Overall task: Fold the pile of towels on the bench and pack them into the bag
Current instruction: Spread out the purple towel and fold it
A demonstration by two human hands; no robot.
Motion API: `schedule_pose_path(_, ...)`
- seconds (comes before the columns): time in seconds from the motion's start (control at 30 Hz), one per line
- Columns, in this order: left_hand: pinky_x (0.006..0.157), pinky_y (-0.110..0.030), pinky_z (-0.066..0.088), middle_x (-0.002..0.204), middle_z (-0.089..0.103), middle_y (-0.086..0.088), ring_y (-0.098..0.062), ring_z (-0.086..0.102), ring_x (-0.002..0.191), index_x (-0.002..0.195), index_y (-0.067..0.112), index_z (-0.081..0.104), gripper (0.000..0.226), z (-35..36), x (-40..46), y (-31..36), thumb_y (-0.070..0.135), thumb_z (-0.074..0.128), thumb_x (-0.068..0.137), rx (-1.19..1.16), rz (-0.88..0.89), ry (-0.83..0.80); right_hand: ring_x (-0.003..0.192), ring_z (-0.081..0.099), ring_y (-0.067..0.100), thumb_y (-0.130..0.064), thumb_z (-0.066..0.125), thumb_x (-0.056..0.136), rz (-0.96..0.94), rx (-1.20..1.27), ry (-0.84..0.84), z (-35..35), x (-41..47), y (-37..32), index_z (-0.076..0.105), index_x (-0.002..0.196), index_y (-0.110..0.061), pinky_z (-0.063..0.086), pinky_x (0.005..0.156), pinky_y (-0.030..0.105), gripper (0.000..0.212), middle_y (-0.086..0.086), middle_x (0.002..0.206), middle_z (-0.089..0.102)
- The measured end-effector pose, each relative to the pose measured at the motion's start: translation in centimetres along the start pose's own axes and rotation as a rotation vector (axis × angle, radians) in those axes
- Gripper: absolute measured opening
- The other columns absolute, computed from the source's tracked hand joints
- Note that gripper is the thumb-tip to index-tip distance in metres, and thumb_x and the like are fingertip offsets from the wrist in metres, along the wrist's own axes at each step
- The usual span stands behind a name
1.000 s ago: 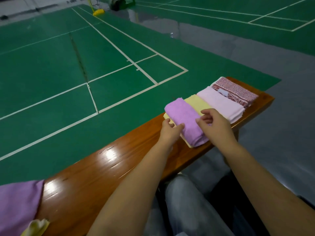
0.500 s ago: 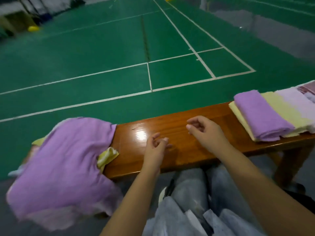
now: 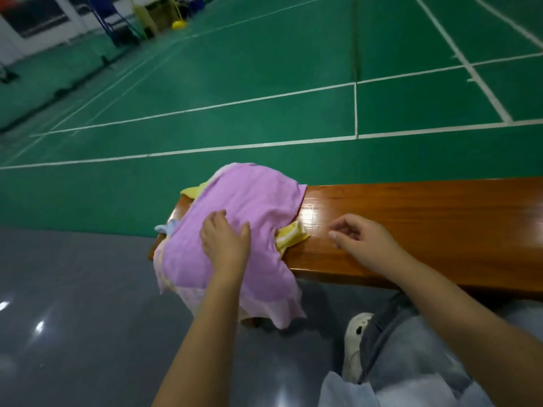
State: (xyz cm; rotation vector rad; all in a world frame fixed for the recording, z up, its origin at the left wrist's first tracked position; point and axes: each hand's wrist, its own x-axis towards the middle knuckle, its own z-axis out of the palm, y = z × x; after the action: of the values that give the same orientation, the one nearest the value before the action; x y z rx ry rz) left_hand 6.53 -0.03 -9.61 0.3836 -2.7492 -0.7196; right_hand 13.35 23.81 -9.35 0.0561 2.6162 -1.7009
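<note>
The pile (image 3: pixel 235 230) of unfolded towels sits at the left end of the bench (image 3: pixel 411 224), directly under the left hand (image 3: pixel 224 240) and well left of the right hand (image 3: pixel 361 242). A purple towel (image 3: pixel 255 195) covers the top of the heap and drapes over the bench's near edge toward the floor; a yellow towel (image 3: pixel 291 235) pokes out from beneath it on the right, between the two hands, with another yellow edge at the back. A bit of pale blue cloth (image 3: pixel 166 227) shows at the left.

The bench is glossy orange-brown wood, running off to the right. Beyond it lies a green court (image 3: pixel 264 83) marked with white lines; the near floor (image 3: pixel 73 289) is grey and shiny. A white shoe (image 3: pixel 357 342) and grey trousers (image 3: pixel 411 362) show at lower right.

The left hand lies palm down on the purple towel, fingers spread and pressing into the cloth — whether they have gathered any of it I cannot tell. The right hand hovers just above the bare wood, fingers loosely curled, holding nothing.
</note>
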Motion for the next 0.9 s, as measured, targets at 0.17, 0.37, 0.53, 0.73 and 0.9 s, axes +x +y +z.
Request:
schedule_pose_path(0.17,0.094,-0.044,0.038,0.119,0.059,-0.011,-0.034,0.050,0.112,0.109,0.015,0.066,0.026,0.0,2.1,-2.8,0.033,0.060,0.091,0.094,-0.090,0.028,0.089,0.062,0.011,-0.026,0.061,0.091,0.037,-0.020,0.005,-0.5,0.0,0.7,0.060,0.101,-0.028,0.050,0.072,0.022,0.010,-0.005,0.095,0.064)
schedule_pose_path(0.37,0.071,-0.032,0.048,0.078,0.066,0.000,-0.024,0.061,0.081,0.073,0.018,0.063,0.018,-1.6,2.1,-2.0,0.022,0.062,0.090,-0.162,-0.092,0.009,0.090,0.063,0.014,-0.024,0.062,0.090,0.036,0.014,0.017,-0.8,-0.2,0.7,0.060,0.098,-0.027,0.050,0.072,0.022,0.009,-0.003,0.094,0.064)
schedule_pose_path(0.53,0.057,-0.007,0.037,0.070,0.056,0.006,-0.010,0.050,0.068,0.076,0.009,0.056,0.016,-4.2,-0.4,3.8,0.014,0.059,0.092,-0.424,0.023,-0.019,0.093,0.062,0.014,-0.025,0.063,0.089,0.007,0.037,0.013,-0.6,-0.6,-0.4,0.060,0.097,-0.029,0.051,0.075,0.022,0.010,-0.006,0.095,0.064)
schedule_pose_path(0.73,0.077,-0.046,0.057,0.080,0.065,-0.009,-0.030,0.064,0.081,0.080,0.015,0.057,0.014,-5.3,-5.3,12.5,0.018,0.060,0.093,-0.696,0.161,-0.317,0.110,0.056,0.002,-0.037,0.076,0.075,-0.151,0.196,-0.078,-2.2,-2.4,-3.2,0.051,0.110,-0.045,0.049,0.090,0.023,0.043,-0.015,0.118,0.058)
schedule_pose_path(0.9,0.067,-0.043,0.060,0.082,0.068,-0.018,-0.034,0.069,0.081,0.081,0.009,0.061,0.011,-7.0,-9.2,17.6,0.015,0.065,0.090,-0.892,0.257,-0.455,0.083,0.060,0.000,-0.018,0.065,0.089,-0.213,0.234,0.137,-6.9,-5.8,-3.9,0.064,0.095,-0.030,0.047,0.073,0.021,0.014,-0.007,0.089,0.067)
